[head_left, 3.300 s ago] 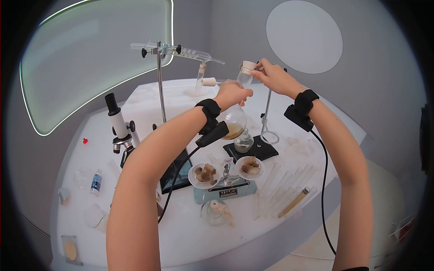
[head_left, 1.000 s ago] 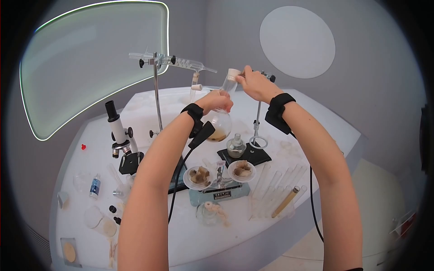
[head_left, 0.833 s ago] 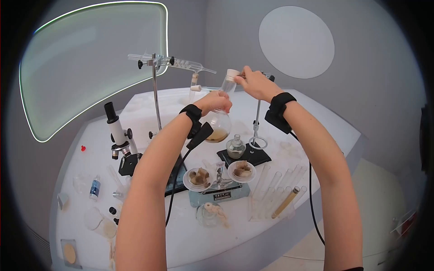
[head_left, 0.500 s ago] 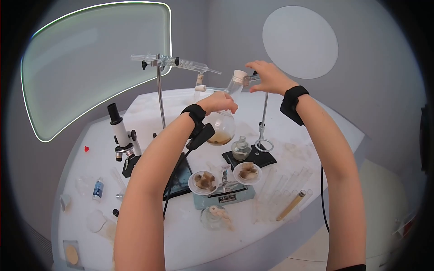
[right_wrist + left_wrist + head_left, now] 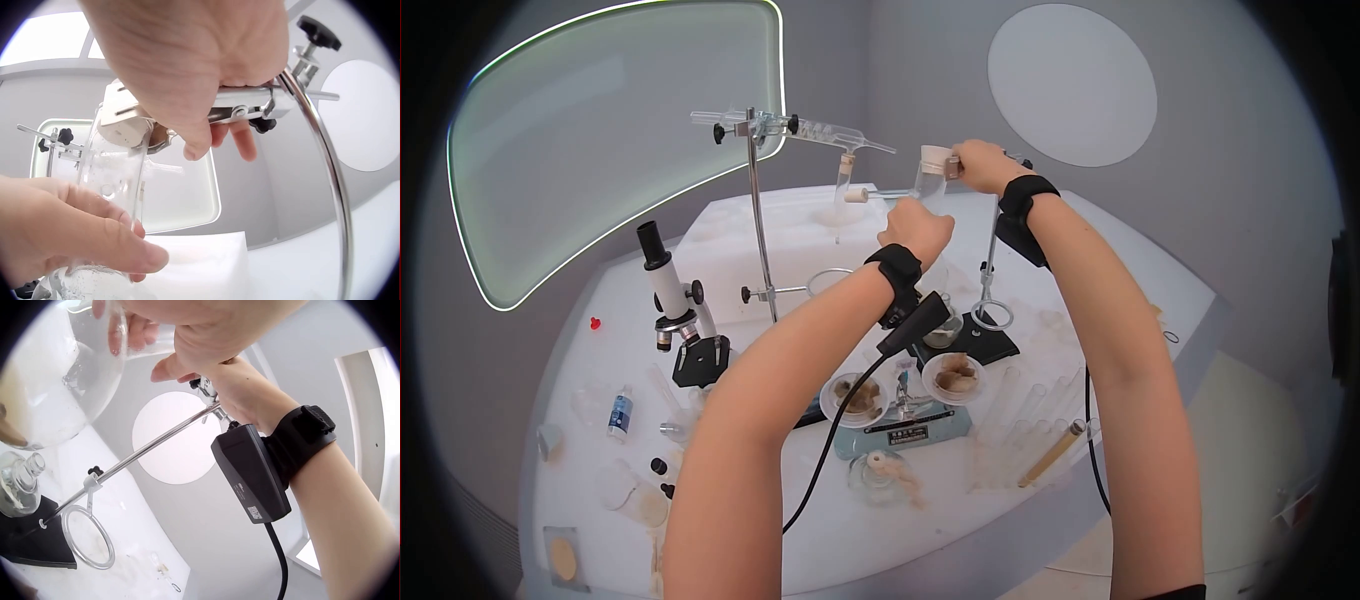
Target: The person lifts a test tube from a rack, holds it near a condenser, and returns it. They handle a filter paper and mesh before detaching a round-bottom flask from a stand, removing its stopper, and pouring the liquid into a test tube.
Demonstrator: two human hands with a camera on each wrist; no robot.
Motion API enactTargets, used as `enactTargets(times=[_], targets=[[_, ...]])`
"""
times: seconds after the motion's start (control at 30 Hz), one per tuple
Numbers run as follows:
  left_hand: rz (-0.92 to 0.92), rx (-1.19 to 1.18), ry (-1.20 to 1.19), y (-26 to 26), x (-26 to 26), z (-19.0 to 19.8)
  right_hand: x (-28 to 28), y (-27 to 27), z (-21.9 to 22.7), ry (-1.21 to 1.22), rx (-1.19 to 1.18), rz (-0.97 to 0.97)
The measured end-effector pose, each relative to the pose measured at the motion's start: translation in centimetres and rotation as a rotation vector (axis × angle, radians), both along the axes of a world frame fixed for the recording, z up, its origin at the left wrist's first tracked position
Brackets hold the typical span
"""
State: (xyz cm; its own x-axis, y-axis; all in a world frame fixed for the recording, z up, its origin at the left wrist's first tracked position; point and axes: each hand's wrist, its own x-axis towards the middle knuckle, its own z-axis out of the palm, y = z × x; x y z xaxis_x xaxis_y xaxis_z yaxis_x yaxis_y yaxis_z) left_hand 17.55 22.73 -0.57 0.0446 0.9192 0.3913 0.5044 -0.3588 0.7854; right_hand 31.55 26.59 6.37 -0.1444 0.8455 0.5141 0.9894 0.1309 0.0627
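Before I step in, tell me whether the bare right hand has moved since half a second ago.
Yes: the bare right hand has moved left, judged against the clear spiral glass condenser in the head view.

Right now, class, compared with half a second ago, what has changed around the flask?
The right hand, then spread open beside the clamp, now grips it. The left hand has shifted rightward, bringing the flask more upright. Unchanged: the left hand's hold on the flask's neck, the stopper in its mouth, and the scale and microscope on the table.
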Motion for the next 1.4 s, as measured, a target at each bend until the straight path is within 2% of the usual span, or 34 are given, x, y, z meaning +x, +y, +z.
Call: enactTargets(times=[0.1,0.23,0.4,0.43,0.47,0.53,0.73,0.87,0.97,1.03,1.07,1.13,1.2,1.33,1.4], targets=[[-0.013,0.011,0.047,-0.3,-0.7,0.2,0.1,-0.3,0.0,-0.122,0.036,0.075],[0.010,0.003,0.073,1.1,-0.9,0.0,0.3,0.3,-0.2,-0.085,0.066,0.084],[-0.068,0.006,-0.008,1.5,-2.7,-0.9,1.0,-0.5,0.3,-0.007,0.045,0.071],[-0.094,0.016,-0.031,2.1,-3.3,-1.4,1.3,-0.5,0.3,0.003,0.046,0.148],[-0.097,0.014,-0.031,2.5,-3.6,-1.6,1.2,-0.3,0.3,0.005,0.044,0.146],[-0.185,-0.062,-0.065,2.3,-3.8,-1.4,0.9,-0.1,0.1,-0.091,0.078,0.158],[-0.321,0.000,-0.126,1.5,-4.9,0.3,0.5,-0.3,0.3,-0.006,-0.021,0.132],[-0.343,-0.005,-0.156,-0.1,-6.1,1.7,0.9,-1.0,0.2,-0.029,0.038,0.189],[-0.401,0.078,-0.166,-1.1,-6.8,1.9,0.9,-2.6,0.8,-0.016,0.042,0.248],[-0.474,0.119,-0.159,-1.9,-7.5,2.3,0.6,-3.9,2.0,-0.045,-0.104,0.107],[-0.470,0.113,-0.156,-2.3,-7.8,2.5,0.6,-4.4,2.4,-0.041,-0.109,0.111],[-0.468,0.195,-0.180,-3.8,-8.4,3.2,0.8,-5.4,3.2,-0.057,-0.012,0.157],[-0.490,0.134,-0.151,-5.4,-9.2,4.2,0.6,-6.9,4.2,-0.060,0.038,0.184],[-0.486,0.147,-0.143,-9.2,-10.8,5.7,-1.5,-12.3,6.3,-0.158,0.161,0.248],[-0.557,0.192,-0.192,-10.5,-11.8,6.2,-2.5,-14.8,6.7,-0.169,0.210,0.275]])
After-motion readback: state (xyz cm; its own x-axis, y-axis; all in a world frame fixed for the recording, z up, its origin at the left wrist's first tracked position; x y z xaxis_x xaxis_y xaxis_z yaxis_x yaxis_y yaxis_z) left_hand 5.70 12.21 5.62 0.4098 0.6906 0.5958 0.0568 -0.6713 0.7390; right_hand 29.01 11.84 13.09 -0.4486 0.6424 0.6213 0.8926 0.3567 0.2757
